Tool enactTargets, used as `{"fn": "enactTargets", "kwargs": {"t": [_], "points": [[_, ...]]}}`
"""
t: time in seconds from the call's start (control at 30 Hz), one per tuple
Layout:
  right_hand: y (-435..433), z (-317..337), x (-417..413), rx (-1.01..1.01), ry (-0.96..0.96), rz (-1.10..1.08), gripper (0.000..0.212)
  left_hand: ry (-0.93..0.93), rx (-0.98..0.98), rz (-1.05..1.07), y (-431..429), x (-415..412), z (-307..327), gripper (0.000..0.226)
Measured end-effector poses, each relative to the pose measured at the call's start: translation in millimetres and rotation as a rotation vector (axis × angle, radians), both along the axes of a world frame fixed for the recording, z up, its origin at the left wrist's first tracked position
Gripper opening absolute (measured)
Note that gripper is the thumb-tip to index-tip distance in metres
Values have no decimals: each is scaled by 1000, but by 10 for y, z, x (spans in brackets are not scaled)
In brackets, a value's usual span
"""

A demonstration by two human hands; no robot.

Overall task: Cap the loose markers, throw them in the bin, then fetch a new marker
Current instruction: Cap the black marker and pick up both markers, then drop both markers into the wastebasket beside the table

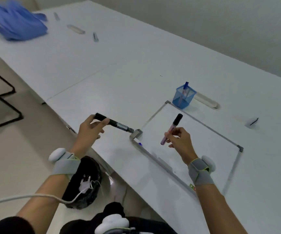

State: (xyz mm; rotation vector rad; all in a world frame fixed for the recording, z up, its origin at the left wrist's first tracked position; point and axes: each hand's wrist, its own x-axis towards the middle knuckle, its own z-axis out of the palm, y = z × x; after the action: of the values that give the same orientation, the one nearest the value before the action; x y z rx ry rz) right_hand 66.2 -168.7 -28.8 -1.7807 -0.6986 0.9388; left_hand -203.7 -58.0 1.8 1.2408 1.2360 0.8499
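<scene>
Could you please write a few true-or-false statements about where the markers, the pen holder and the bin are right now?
1. The left hand holds a black marker. True.
2. The right hand is empty. False: it grips a pink marker with a black cap.
3. The blue mesh pen holder stands inside the whiteboard frame. False: it stands on the table just beyond the board's far corner.
4. The black-lined bin sits on the floor beside the table. True.

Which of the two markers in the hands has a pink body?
The marker in the right hand: this pink marker has a black cap and points upward. The marker in the left hand is the black marker, held nearly level.
</scene>
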Motion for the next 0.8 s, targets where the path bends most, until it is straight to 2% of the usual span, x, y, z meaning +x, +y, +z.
{"fn": "enactTargets", "kwargs": {"t": [0.13, 0.4, 0.53, 0.8], "points": [[289, -45, -287, -10, 37, 134, 19, 32, 6, 145, -192, -525, -6, 15], [813, -108, -1355, -32, 69, 586, 21, 96, 5, 587, -846, -1503, -54, 9], [893, -150, -1732, -73, 79, 711, 21, 116, -41, 713, -991, -1721, -104, 10], [880, -397, -2041, -187, 23, 821, 12, 132, -166, 801, -940, -1882, -406, 18]]}}
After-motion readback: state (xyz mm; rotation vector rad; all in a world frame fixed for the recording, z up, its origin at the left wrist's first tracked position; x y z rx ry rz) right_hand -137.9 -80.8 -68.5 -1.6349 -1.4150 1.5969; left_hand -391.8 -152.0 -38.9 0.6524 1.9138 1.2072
